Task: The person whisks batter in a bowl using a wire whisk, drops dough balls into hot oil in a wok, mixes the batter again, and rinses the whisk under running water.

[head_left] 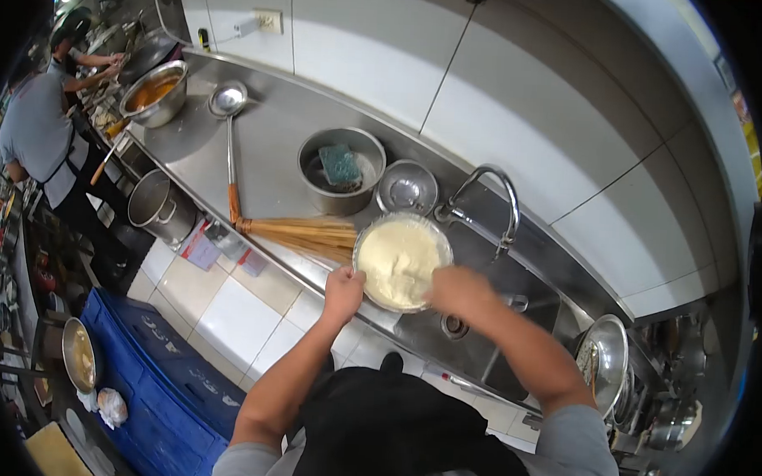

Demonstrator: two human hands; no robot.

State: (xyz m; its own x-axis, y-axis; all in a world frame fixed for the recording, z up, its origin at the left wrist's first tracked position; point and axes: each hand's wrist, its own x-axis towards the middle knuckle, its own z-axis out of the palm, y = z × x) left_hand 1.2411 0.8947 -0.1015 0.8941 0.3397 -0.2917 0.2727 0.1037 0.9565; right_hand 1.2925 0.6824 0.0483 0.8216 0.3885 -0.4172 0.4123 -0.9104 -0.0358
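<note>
A metal bowl (438, 229) filled with thick, pale yellow batter (398, 247) is at the near edge of the sink counter. My left hand (344, 294) is closed on the bowl's left rim. Over the right rim, my right hand (462, 293) is curled and blurred by motion. Whatever it grips is hidden, and the batter beside it is ridged. A bamboo whisk brush (300, 234) lies left of the bowl. Behind it stand a small metal bowl (409, 186) and a round pot (340, 204) with a green scouring pad (339, 165) inside.
A curved faucet (514, 205) rises behind the sink (525, 355). On the left counter are a ladle (228, 100) and a bowl of orange liquid (154, 89). Metal bowls (607, 358) stack at right. Blue bins (145, 372) stand lower left. Co-workers (41, 130) stand far left.
</note>
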